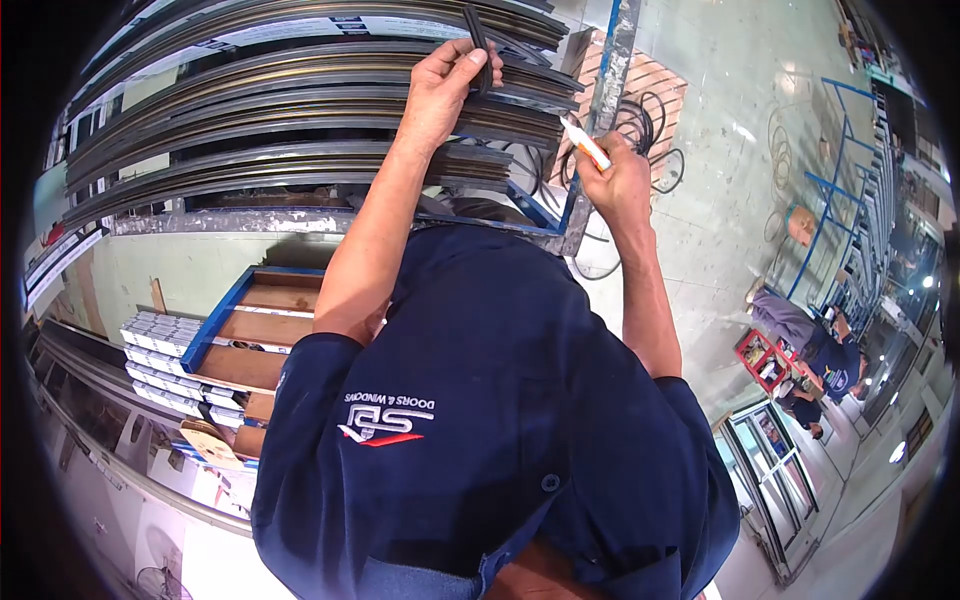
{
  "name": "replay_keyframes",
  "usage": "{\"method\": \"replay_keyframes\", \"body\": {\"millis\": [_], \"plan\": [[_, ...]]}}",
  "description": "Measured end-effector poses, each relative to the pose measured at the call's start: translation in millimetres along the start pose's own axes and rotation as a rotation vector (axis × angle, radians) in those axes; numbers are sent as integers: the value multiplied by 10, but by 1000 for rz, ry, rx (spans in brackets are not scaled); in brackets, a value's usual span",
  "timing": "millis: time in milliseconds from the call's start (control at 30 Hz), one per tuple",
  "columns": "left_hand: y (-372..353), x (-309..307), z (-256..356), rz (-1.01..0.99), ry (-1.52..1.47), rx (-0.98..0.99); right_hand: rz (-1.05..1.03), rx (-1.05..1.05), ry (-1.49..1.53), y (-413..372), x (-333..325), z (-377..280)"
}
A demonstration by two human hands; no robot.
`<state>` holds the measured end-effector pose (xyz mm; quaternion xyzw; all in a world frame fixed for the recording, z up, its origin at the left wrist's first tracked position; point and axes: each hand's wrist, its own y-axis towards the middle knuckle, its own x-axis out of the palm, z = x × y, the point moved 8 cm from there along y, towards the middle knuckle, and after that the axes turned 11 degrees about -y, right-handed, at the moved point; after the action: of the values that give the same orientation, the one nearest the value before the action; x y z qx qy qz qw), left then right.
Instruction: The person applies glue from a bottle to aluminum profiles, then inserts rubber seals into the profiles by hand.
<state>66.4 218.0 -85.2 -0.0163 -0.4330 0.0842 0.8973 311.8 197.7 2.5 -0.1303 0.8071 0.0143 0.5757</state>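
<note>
Left hand [441, 83] pinches short black rubbery strip [476, 32] over long dark profiles [300, 102]; right hand [618, 174] clasps white-and-orange pointed tube [588, 146], apart from strip. Seemingly preparatory step; next move calls for steady strip, careful aim.

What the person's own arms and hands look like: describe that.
Short navy-blue fabric sleeves leave the forearms bare. The left hand and right hand wear no gloves, and no watch shows. The matching navy shirt bears a white-and-red chest logo reading DOORS & WINDOWS.
</note>
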Motion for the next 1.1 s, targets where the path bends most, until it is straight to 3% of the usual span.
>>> {"method": "replay_keyframes", "body": {"millis": [200, 600, 1100], "plan": [[-9, 5, 18, 13, 21, 1, 34, -16, 2, 2, 35, -37], [-10, -7, 11, 12, 6, 11, -103, -1, 132, 151, 60, -70], [-6, -23, 9, 9, 12, 11, -162, -42, 40, 239, 45, -211]]}}
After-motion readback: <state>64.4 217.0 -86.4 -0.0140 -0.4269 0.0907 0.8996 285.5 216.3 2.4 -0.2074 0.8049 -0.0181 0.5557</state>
